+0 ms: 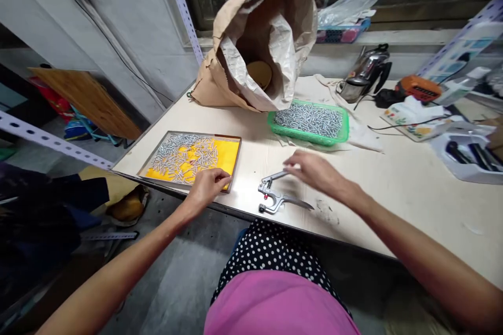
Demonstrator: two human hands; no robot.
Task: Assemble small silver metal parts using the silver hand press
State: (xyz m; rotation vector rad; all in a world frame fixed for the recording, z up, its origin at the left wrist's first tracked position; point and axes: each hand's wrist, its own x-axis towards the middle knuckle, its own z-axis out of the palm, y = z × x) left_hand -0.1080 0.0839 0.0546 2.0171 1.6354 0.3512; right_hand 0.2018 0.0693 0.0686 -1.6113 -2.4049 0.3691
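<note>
My left hand [207, 184] rests on the near right corner of a flat tray [236, 163] with a yellow lining, fingers curled on its edge beside several small metal pieces. My right hand [314, 170] hovers over the table with fingers slightly spread, just above the upper handle of metal hand pliers [275, 196] that lie on the tabletop. Nothing shows in the right hand. A green basket [341, 133] full of small metal pieces sits beyond the right hand.
A large open brown paper sack [271, 31] stands at the back of the pale table [393, 188]. A kettle [363, 70], an orange tool [418, 88], cables and a white tray [466, 159] sit at right. The table's front edge runs near my lap.
</note>
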